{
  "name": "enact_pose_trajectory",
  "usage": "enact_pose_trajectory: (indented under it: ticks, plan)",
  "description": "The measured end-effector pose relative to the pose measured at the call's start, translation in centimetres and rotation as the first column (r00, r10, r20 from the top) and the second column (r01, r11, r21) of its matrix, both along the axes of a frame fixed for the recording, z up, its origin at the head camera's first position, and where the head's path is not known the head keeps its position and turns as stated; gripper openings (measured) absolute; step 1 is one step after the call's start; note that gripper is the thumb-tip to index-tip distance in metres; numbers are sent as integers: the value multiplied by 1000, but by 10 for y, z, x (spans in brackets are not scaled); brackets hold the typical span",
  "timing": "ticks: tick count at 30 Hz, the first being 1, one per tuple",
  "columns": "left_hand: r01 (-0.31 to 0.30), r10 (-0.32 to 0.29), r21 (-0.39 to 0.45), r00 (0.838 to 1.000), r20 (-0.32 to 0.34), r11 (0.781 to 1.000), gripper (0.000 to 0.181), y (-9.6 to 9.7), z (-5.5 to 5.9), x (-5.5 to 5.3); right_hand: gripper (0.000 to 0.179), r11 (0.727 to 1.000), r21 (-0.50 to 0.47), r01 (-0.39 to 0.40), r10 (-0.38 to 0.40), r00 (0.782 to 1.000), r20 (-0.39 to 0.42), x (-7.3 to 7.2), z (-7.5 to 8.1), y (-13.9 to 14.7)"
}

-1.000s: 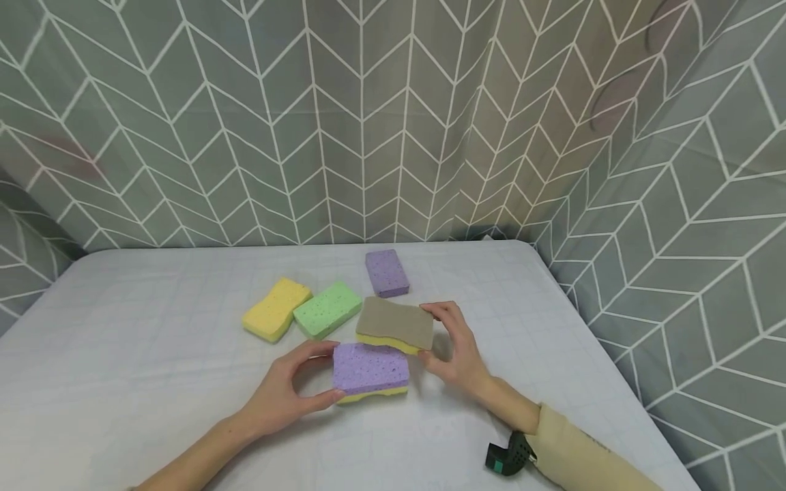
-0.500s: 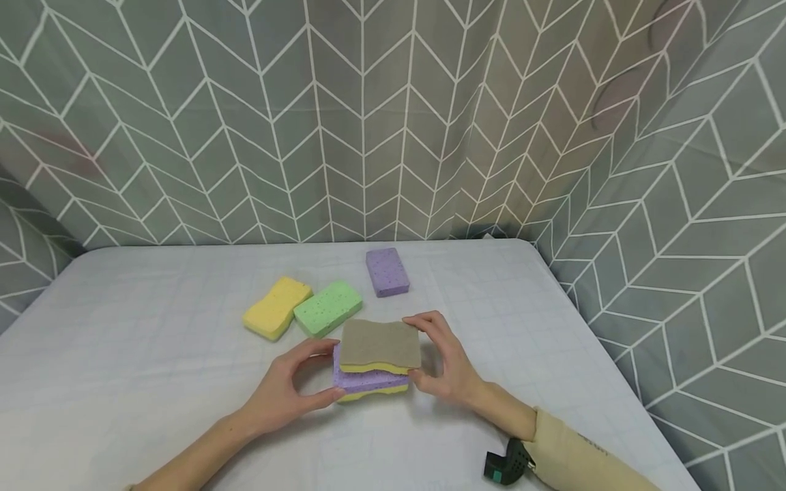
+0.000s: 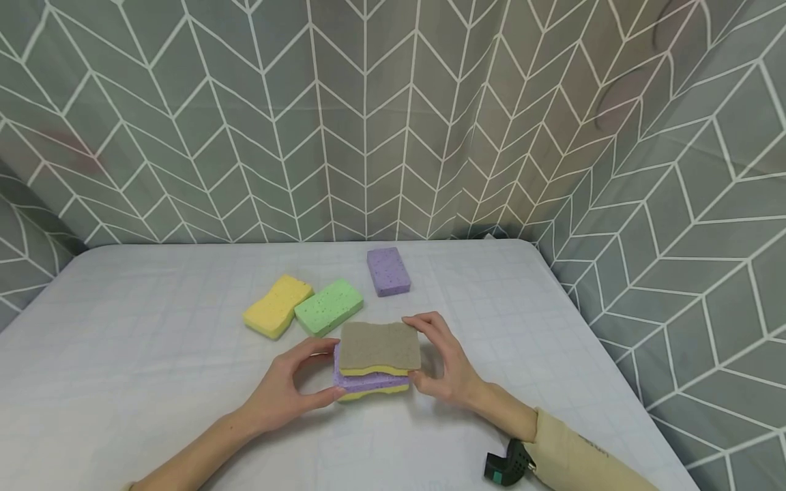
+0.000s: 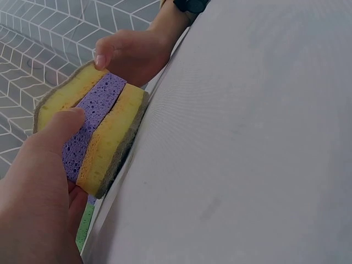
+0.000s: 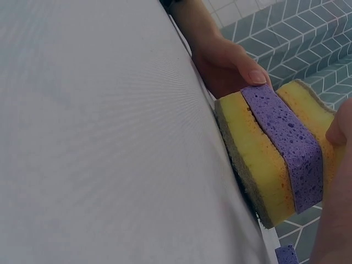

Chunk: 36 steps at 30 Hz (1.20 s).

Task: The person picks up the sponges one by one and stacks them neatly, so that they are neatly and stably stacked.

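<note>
Three sponges are stacked near the table's front middle. On top lies a yellow sponge with a grey-brown scouring face up (image 3: 379, 346), its two edges pinched between thumb and fingers of my right hand (image 3: 451, 365). Under it is a purple sponge (image 3: 371, 384), held at its left end by my left hand (image 3: 285, 389). Lowest is another yellow sponge (image 4: 110, 146), its grey scouring side facing the table. In the right wrist view the purple sponge (image 5: 289, 146) sits between the two yellow ones.
Behind the stack a yellow sponge (image 3: 278, 307) and a green sponge (image 3: 329, 307) lie side by side at the left. Farther back lies another purple sponge (image 3: 388, 271). A patterned grey curtain (image 3: 362, 136) rises behind the white-covered table (image 3: 153, 327).
My right hand has brought the scouring-faced yellow sponge left and toward me, down onto the purple one. My left hand has kept its place. Over the last half second hardly anything moved.
</note>
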<state>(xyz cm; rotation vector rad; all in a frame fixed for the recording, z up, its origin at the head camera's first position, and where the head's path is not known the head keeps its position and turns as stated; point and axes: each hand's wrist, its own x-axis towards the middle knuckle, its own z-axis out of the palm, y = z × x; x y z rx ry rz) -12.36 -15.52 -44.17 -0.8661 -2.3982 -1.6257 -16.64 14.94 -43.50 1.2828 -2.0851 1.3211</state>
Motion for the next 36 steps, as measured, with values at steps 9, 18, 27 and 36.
enact_pose_trajectory:
  ticks: [9, 18, 27, 36]
  plan:
    - [8, -8, 5, 1000, -12, 1000, 63, 1, 0, 0, 74, 1000, 15, -1, 1, 1000, 3, 2, 1, 0]
    - [3, -3, 16, 1000, -17, 1000, 63, 2, 0, 0, 75, 1000, 13, -10, 10, 1000, 7, 1, 0, -1]
    - [0, 1, 21, 999, -35, 1000, 64, 1, 1, 1, 74, 999, 7, -45, 45, 999, -2, 0, -1, -1]
    - [2, -1, 15, 1000, -10, 1000, 63, 0, -2, 0, 73, 997, 11, -81, 81, 996, -24, 1, 3, -2]
